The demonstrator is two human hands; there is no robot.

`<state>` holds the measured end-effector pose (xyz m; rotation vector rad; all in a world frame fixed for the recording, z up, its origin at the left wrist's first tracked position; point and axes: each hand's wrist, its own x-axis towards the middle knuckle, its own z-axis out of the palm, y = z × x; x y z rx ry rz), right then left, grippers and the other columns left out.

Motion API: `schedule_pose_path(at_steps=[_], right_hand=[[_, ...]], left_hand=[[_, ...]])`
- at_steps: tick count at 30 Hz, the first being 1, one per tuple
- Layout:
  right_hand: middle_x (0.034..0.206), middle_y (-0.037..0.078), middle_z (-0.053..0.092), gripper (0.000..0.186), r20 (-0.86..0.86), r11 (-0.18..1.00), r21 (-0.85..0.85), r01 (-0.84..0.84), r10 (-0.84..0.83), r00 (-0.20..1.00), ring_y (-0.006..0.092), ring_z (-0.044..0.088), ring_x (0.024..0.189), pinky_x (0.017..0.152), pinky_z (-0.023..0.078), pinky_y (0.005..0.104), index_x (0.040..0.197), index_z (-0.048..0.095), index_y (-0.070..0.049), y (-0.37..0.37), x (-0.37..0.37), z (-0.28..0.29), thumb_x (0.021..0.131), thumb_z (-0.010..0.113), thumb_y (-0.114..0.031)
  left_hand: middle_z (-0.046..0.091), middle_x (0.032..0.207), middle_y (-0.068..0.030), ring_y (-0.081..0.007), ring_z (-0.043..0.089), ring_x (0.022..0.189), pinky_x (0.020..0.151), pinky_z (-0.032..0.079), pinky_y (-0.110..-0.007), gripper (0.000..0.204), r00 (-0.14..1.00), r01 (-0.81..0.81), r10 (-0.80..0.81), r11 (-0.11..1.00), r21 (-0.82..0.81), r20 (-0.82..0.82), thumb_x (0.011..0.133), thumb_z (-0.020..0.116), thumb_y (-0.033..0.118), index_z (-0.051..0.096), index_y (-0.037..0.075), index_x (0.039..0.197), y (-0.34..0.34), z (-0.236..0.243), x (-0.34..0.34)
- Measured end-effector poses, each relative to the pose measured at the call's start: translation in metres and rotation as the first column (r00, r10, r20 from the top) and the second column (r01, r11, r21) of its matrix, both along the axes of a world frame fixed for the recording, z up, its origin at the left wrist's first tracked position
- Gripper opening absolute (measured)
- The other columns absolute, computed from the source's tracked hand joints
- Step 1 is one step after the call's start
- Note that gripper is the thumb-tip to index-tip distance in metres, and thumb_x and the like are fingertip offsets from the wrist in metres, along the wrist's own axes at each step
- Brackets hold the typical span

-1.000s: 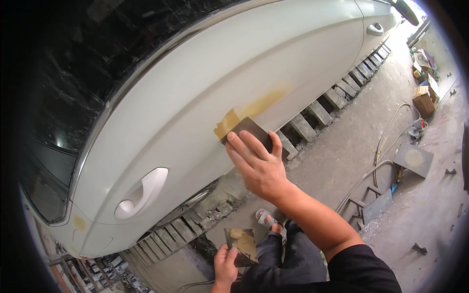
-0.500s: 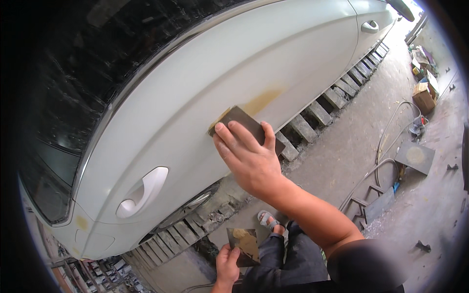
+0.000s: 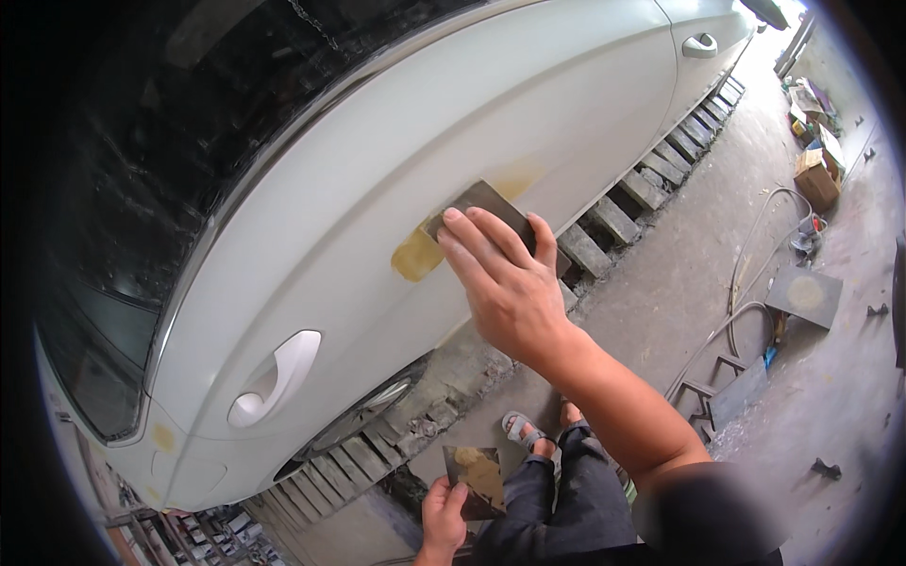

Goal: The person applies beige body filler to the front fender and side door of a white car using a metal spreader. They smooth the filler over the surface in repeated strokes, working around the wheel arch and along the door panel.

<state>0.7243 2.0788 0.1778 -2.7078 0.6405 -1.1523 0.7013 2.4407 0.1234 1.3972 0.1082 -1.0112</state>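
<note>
Right hand (image 3: 505,288) presses a dark spreader (image 3: 491,209) flat against the white car door (image 3: 377,189), fingers extended over it, beside the yellow-tan filler patch (image 3: 417,255). Left hand (image 3: 442,517) (low, near the knees) grips a small board (image 3: 477,481) smeared with filler, fingers curled at its edge.

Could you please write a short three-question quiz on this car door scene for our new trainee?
1. True or false: the right hand presses a dark flat spreader against the white car door.
2. What does the left hand hold?
A. a hose
B. a small board smeared with tan filler
C. a cardboard box
3. What colour is the patch on the door beside the spreader?

Key:
1. True.
2. B, the board.
3. Yellowish tan.
</note>
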Motion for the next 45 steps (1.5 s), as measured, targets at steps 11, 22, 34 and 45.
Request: schedule_pose_path(at_steps=[11,22,34,45], right_hand=[[0.151,0.001,0.056,0.045,-0.046,1.000,0.016,-0.012,0.013,0.999,0.0186,0.050,0.138,0.110,0.032,0.0613,0.131,0.066,-0.009,0.012,-0.007,-0.049,0.086,0.062,-0.006],[0.150,0.003,0.056,0.047,-0.004,0.999,0.014,0.034,-0.034,0.999,0.0205,0.050,0.138,0.108,0.034,0.0609,0.132,0.065,-0.009,-0.026,-0.002,-0.010,0.085,0.063,-0.004],[0.147,0.003,0.060,0.049,0.008,0.996,0.018,0.090,-0.090,0.996,0.0212,0.052,0.137,0.115,0.029,0.0522,0.133,0.065,-0.010,-0.033,-0.025,-0.014,0.086,0.060,0.002],[0.149,-0.001,0.059,0.044,0.015,0.997,0.055,0.052,-0.053,0.998,0.0182,0.052,0.137,0.114,0.030,0.0564,0.130,0.068,-0.013,-0.038,-0.018,-0.056,0.087,0.063,-0.005]], left_hand=[[0.073,0.110,-0.0099,-0.0169,0.070,0.099,0.092,0.056,-0.035,0.014,0.999,0.033,-0.033,0.999,0.000,0.019,0.103,0.059,0.005,0.062,0.000,0.117,0.007,-0.007,0.006],[0.073,0.112,-0.0106,-0.0179,0.070,0.100,0.094,0.056,-0.035,0.016,0.999,0.025,-0.026,0.999,0.028,0.038,0.103,0.059,0.006,0.062,0.000,0.118,0.011,-0.009,0.006],[0.074,0.110,-0.0104,-0.0175,0.070,0.099,0.093,0.056,-0.033,0.015,0.999,0.041,-0.041,0.999,0.010,0.016,0.103,0.059,0.006,0.063,0.000,0.116,0.001,-0.010,0.012],[0.073,0.110,-0.0098,-0.0179,0.071,0.098,0.091,0.057,-0.034,0.018,0.999,0.051,-0.052,0.998,0.043,0.015,0.102,0.058,0.006,0.063,0.000,0.118,-0.009,-0.002,0.024]])
